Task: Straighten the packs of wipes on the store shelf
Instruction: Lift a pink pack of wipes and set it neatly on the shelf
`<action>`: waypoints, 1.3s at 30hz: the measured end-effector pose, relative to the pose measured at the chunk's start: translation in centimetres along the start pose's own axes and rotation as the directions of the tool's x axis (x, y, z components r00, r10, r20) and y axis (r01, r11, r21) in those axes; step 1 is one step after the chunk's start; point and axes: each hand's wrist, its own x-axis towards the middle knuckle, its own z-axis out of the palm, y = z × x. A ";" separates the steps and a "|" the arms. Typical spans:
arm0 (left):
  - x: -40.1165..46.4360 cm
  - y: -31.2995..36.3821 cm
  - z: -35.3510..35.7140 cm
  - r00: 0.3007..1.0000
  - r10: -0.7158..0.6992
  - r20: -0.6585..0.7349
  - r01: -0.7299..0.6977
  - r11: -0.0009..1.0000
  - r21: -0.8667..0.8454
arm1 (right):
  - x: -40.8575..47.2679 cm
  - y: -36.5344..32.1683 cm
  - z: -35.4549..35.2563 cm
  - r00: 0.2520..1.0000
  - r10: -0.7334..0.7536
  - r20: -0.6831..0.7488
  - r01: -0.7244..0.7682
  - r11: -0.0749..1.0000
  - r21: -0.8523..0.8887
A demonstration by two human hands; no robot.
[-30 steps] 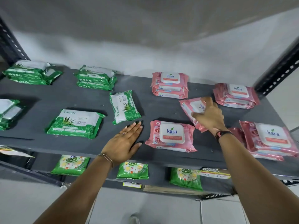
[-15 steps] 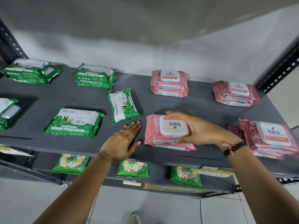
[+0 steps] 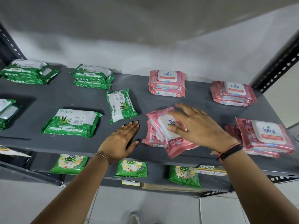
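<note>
Our right hand [image 3: 202, 128] rests on a skewed pink plastic wipes pack [image 3: 171, 143] lying atop another; our left hand [image 3: 119, 141] lies flat on the grey metal shelf [image 3: 48, 97].

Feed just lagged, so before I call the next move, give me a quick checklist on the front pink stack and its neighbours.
1. Top pink pack squared on the lower pink pack: not ok, it lies skewed.
2. Right hand on the top pink pack: ok, fingers spread over its lid.
3. Left hand clear of the stack: ok, flat on the shelf beside it.
4. Small green pack in line: not ok, turned sideways.
5. Rear middle pink stack tidy: ok.
</note>
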 end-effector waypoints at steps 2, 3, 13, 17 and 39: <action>0.0 0.0 0.0 1.000 -0.001 -0.002 0.001 1.000 -0.002 | 0.1 0.2 -0.3 0.995 -0.059 0.077 0.055 0.997 0.060; 0.0 0.0 0.0 1.000 -0.003 -0.005 0.003 1.000 0.000 | 0.2 0.2 -0.4 0.989 -0.092 0.117 0.080 0.991 0.105; 0.0 -0.1 0.1 1.000 -0.009 -0.003 0.009 1.000 -0.012 | 0.5 -0.8 0.6 0.999 0.014 -0.047 -0.016 0.999 -0.044; 0.0 -0.1 0.1 1.000 -0.011 -0.002 0.011 1.000 -0.020 | 0.8 0.0 -0.3 0.991 -0.073 0.114 0.065 0.995 0.071; 0.0 0.1 0.0 1.000 -0.011 -0.002 0.011 1.000 -0.013 | 0.8 0.2 0.7 0.996 -0.039 0.085 0.036 0.999 0.034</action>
